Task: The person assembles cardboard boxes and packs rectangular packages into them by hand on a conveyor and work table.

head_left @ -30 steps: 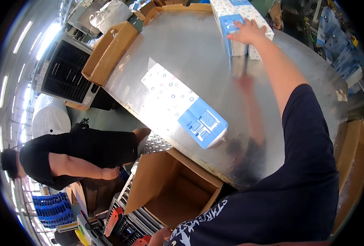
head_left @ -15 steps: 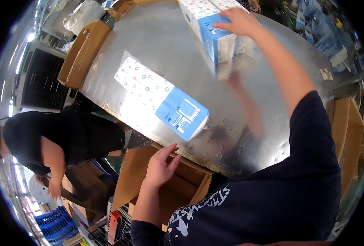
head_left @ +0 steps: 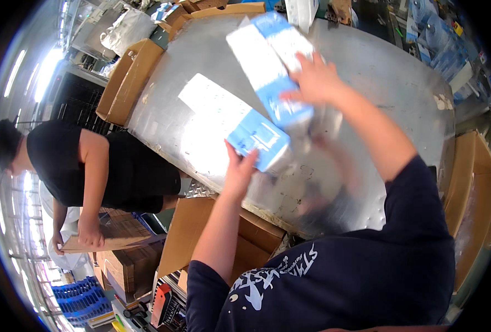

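Note:
A long blue-and-white package (head_left: 212, 102) lies slantwise on the metal table, its blue end towards me. My left hand (head_left: 241, 171) touches that blue end, thumb and fingers apart at its left edge. Further off, two similar packages sit side by side: one long package (head_left: 254, 58) on the left, another package (head_left: 276, 25) on the right with its blue end away from me. Over the right side of this pair my right hand (head_left: 316, 82) rests with spread fingers, slightly blurred. The hand covers part of both packages.
An open cardboard box (head_left: 245, 243) stands below the table's near edge. A cardboard tray (head_left: 129, 83) lies at the table's left rim, another carton (head_left: 469, 205) at right. At left a co-worker (head_left: 71, 166) handles flat cardboard (head_left: 115, 235). Blue crates (head_left: 82, 301) stand lower left.
The package pair has slid nearer and left along with my right hand, and turned. My left hand has moved up from above the open box to the nearer package. The co-worker now stands more upright.

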